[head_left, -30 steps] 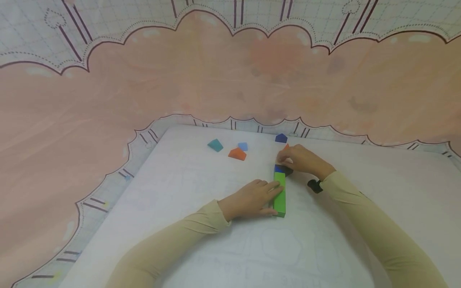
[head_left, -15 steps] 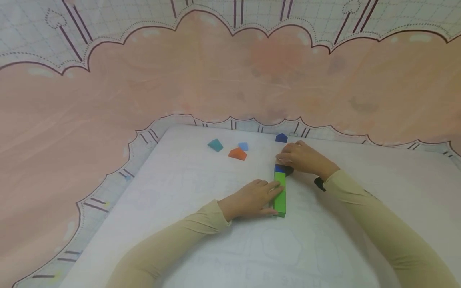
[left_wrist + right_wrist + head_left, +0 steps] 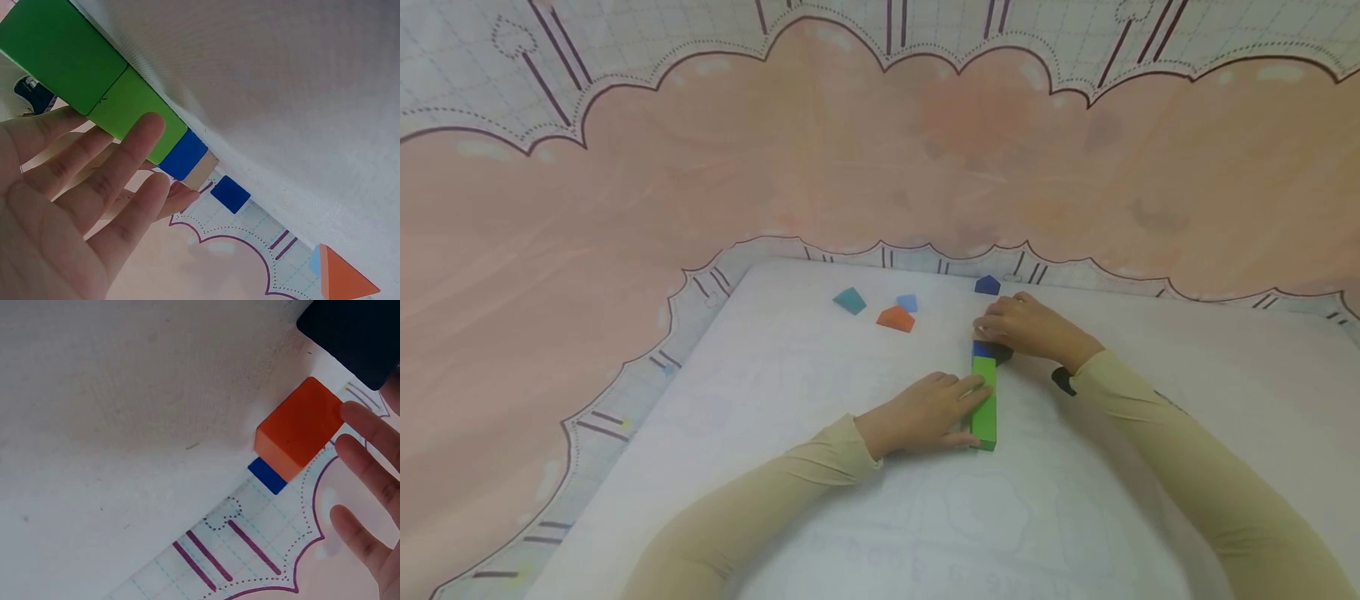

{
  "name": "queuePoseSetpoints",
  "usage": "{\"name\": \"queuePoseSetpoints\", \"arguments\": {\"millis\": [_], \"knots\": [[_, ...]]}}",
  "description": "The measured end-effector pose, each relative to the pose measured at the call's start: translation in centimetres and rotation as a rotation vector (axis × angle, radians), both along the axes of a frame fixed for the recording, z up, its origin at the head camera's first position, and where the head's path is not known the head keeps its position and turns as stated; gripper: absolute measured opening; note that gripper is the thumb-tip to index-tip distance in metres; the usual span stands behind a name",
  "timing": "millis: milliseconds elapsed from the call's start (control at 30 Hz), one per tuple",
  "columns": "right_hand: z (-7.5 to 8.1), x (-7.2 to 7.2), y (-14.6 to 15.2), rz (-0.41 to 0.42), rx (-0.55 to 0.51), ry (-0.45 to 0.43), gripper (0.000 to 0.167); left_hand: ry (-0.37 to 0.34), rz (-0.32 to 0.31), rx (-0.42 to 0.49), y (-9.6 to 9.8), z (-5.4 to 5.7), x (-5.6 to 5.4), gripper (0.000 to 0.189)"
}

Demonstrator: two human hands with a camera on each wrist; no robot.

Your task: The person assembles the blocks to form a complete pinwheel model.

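A row of blocks stands on the white table: a green block (image 3: 984, 404), made of a darker green block (image 3: 59, 53) and a lighter green one (image 3: 134, 109) in the left wrist view, then a blue block (image 3: 182, 154) and a tan block (image 3: 202, 170). My left hand (image 3: 921, 417) rests on the green part with its fingers fairly straight. At the far end my right hand (image 3: 1037, 329) reaches over the row and holds the tan block, which it mostly hides. A black block (image 3: 1000, 355) lies beside the blue one. An orange block (image 3: 299, 425) stands beyond my right fingers.
To the left lie a teal block (image 3: 850, 301), a light blue block (image 3: 907, 302) and an orange block (image 3: 897, 318). Another dark blue block (image 3: 988, 285) stands at the table's far edge. A patterned peach cloth (image 3: 865, 167) hangs behind.
My right hand has shifted slightly over the far end of the row and now covers more of the orange block behind it. My left hand stays in place.
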State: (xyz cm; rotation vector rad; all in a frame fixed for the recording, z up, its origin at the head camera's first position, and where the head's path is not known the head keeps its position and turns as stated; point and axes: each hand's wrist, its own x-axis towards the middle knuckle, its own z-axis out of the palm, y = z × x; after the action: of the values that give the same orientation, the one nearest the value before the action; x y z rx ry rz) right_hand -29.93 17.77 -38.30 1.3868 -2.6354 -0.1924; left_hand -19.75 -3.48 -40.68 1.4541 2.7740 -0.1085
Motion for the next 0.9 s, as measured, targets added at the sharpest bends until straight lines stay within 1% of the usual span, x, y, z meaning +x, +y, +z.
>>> {"name": "queuePoseSetpoints", "arguments": {"millis": [67, 167, 233, 333, 400, 500, 567, 700, 900], "knots": [[0.1, 0.0, 0.1, 0.021, 0.022, 0.023, 0.03, 0.002, -0.002, -0.002, 0.0, 0.0, 0.0, 0.07], [0.2, -0.2, 0.2, 0.0, -0.028, 0.013, 0.027, -0.002, -0.003, -0.002, 0.0, 0.2, 0.0, 0.07], [0.3, -0.4, 0.3, -0.046, -0.078, 0.005, 0.027, -0.003, -0.004, -0.002, 0.0, 0.2, -0.1, 0.07], [0.2, -0.9, 0.5, -0.14, -0.149, -0.012, 0.031, -0.001, -0.007, 0.003, 0.0, 0.1, -0.1, 0.07], [0.1, -1.4, 0.6, -0.196, -0.15, -0.022, 0.034, 0.001, -0.009, 0.006, 0.0, 0.1, -0.1, 0.07], [-0.1, -2.1, 0.7, -0.275, -0.137, -0.069, 0.035, -0.008, -0.005, 0.007, -0.1, 0.1, 0.0, 0.071], [-0.3, -2.6, 0.8, -0.307, -0.119, -0.098, 0.034, -0.019, -0.003, 0.008, -0.1, 0.1, 0.0, 0.071], [-0.6, -3.2, 1.0, -0.317, -0.125, -0.149, 0.029, -0.034, 0.001, 0.012, -0.1, 0.2, 0.0, 0.071], [-0.6, -3.3, 1.0, -0.25, -0.207, -0.251, 0.029, -0.021, 0.001, 0.006, -0.1, 0.3, 0.0, 0.07]]}}
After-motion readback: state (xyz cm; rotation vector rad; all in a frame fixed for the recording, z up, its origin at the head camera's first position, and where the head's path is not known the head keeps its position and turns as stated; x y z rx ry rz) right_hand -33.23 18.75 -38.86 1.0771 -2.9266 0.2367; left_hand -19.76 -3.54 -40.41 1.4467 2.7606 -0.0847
